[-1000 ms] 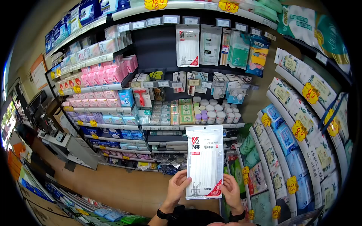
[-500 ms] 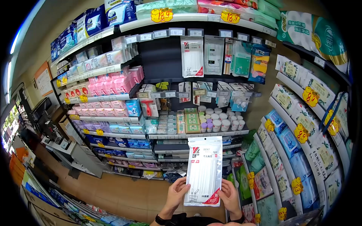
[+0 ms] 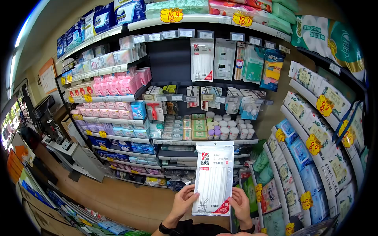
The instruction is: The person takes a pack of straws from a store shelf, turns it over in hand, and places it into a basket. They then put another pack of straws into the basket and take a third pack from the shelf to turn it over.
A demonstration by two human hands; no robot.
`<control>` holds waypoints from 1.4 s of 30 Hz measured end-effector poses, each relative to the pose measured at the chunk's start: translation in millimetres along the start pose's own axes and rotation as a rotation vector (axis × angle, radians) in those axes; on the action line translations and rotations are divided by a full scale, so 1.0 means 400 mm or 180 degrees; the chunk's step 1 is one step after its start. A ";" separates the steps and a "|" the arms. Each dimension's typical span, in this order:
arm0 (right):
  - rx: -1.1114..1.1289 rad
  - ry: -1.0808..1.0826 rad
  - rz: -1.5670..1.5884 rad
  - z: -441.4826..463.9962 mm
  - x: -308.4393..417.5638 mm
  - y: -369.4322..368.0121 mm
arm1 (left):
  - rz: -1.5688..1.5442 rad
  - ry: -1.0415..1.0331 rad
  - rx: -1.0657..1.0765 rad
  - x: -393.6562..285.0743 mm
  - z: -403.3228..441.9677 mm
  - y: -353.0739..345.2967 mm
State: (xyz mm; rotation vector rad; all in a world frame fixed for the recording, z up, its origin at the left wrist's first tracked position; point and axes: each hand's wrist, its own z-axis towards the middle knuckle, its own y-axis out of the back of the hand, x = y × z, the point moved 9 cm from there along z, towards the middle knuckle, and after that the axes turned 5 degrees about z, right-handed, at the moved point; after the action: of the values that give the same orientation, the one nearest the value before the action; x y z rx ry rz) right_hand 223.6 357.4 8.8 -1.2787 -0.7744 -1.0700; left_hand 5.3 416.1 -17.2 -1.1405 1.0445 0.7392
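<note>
A white pack of bent drinking straws point(image 3: 214, 177) is held upright in front of me, its printed front facing me. My left hand point(image 3: 185, 200) pinches its lower left edge, thumb on the front. On the lower right edge, near the red corner print, my right hand point(image 3: 239, 201) grips it the same way. The fingers behind the pack are hidden. A similar straw pack point(image 3: 202, 59) hangs from a hook on the shelf ahead, beside another clear-fronted pack point(image 3: 224, 59).
Shelves of pink packs point(image 3: 114, 86) stand on the left. White-lidded tubs point(image 3: 228, 129) sit on the middle shelf ahead. On the right are racks of tissue packs point(image 3: 315, 114) with yellow price tags point(image 3: 325, 105). Brown floor point(image 3: 145, 200) shows lower left, near a grey counter point(image 3: 75, 153).
The view has shifted slightly, so the shelves sit a little differently in frame. Both hands keep hold of the straw pack, which has barely moved.
</note>
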 end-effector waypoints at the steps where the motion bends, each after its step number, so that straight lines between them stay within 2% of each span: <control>1: 0.0001 0.0003 -0.0010 0.002 0.005 0.004 | -0.0028 -0.0034 0.0006 0.000 0.002 -0.004; 42: 0.0028 -0.0080 0.0170 0.027 0.031 0.062 | 0.0042 0.0031 0.0166 0.017 0.019 -0.065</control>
State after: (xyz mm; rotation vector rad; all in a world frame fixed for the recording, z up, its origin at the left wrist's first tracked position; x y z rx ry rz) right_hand 251.9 364.6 12.9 -1.3005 -0.7591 -1.0085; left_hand 33.0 415.8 -13.9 -1.0944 1.0746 0.7136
